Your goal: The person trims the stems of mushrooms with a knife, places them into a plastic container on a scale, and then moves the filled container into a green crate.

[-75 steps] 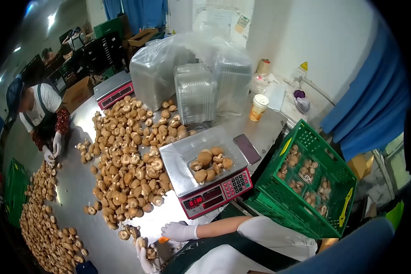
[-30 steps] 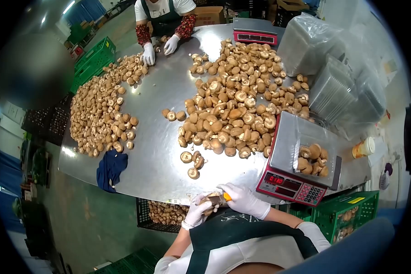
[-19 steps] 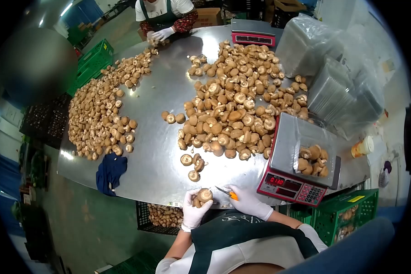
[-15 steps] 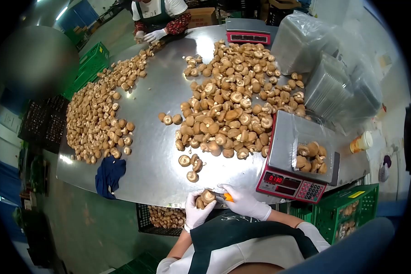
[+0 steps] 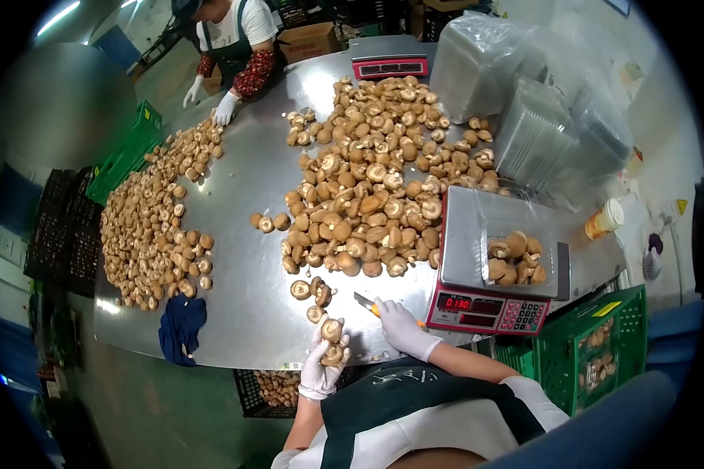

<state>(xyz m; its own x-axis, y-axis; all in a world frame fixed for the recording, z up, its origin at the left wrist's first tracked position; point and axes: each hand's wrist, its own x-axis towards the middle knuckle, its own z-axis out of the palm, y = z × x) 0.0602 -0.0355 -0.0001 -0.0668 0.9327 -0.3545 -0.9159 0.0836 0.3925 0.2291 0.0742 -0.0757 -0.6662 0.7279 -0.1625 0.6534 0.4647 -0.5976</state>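
Note:
My left hand (image 5: 318,374), in a white glove, is closed around shiitake mushrooms (image 5: 332,330) at the table's near edge; two show between the fingers. In my gloved right hand (image 5: 403,330) is a knife (image 5: 374,309) with an orange handle, its blade pointing up and left over the table, apart from the mushrooms. A few loose mushrooms (image 5: 300,290) lie just beyond my left hand. Right of my right hand stands a red digital scale (image 5: 454,313), its display lit, bearing a clear plastic tray (image 5: 489,227) with several mushrooms in it.
A large mushroom heap (image 5: 368,195) covers the middle of the metal table (image 5: 242,273), with another heap (image 5: 145,227) at left. A blue cloth (image 5: 182,328) lies at the edge. Stacked clear trays (image 5: 536,129) and a cup (image 5: 605,219) stand right. Across the table works another person (image 5: 238,47).
The knife has come away from the mushrooms, and its blade now shows. My hands have moved apart. The other person's hands have separated, one reaching to the left heap. The view has shifted slightly.

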